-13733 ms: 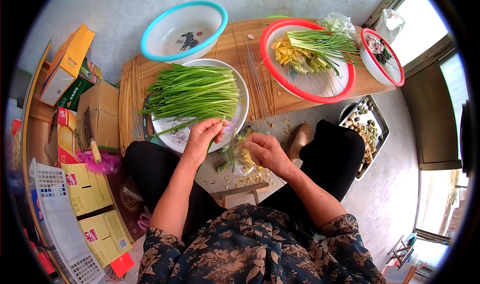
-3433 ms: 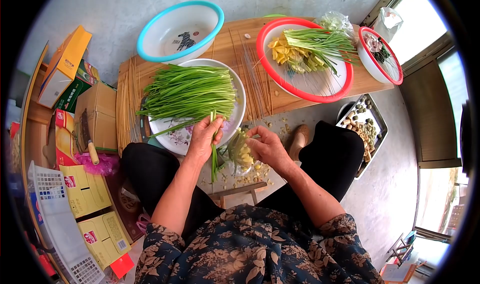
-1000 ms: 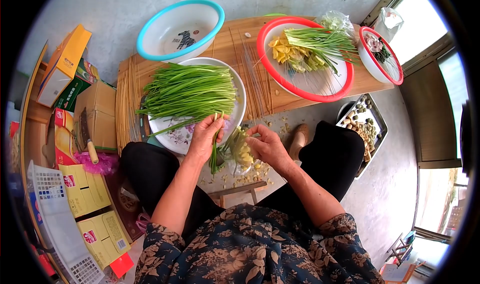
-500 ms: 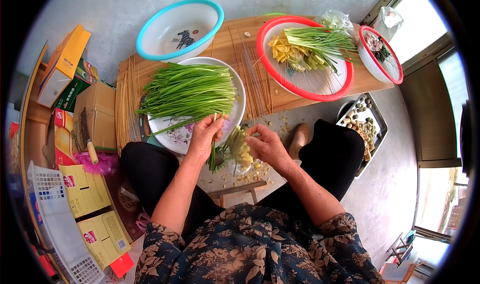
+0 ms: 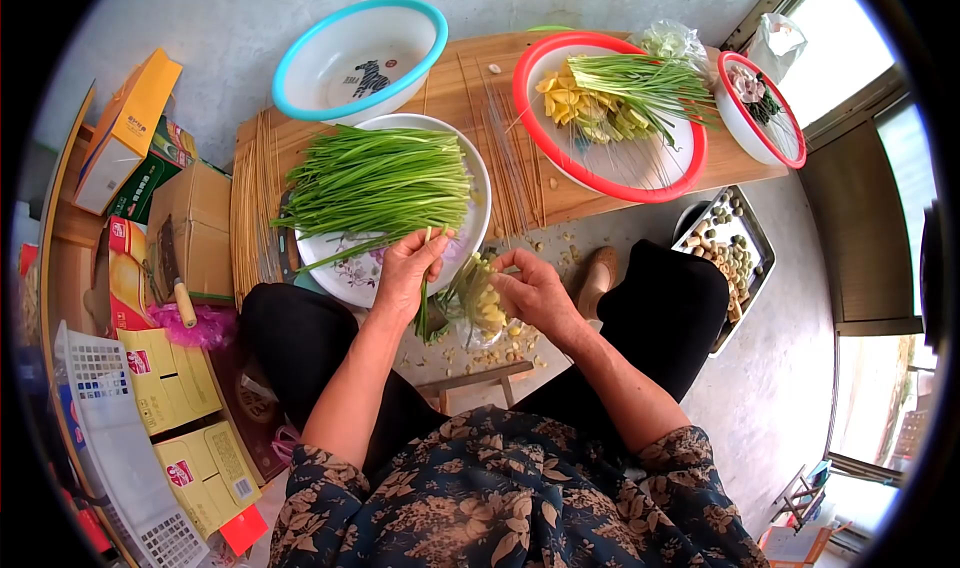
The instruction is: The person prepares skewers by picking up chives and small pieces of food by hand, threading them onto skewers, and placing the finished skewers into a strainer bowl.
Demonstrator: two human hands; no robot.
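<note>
One wooden surface (image 5: 575, 206), carrying one white plate (image 5: 482, 193), on which lies a green stalk heap (image 5: 380, 180). Right hand (image 5: 535, 293), fingers curled beside a yellow-green bunch (image 5: 487, 303); grip cannot be told. Left hand (image 5: 408, 276) pinches a few loose stalks (image 5: 423, 313).

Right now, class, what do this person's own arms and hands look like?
The left hand and right hand are gloveless, with no watch showing. Dark sleeves with a tan floral print end near the elbows, leaving the forearms bare.
</note>
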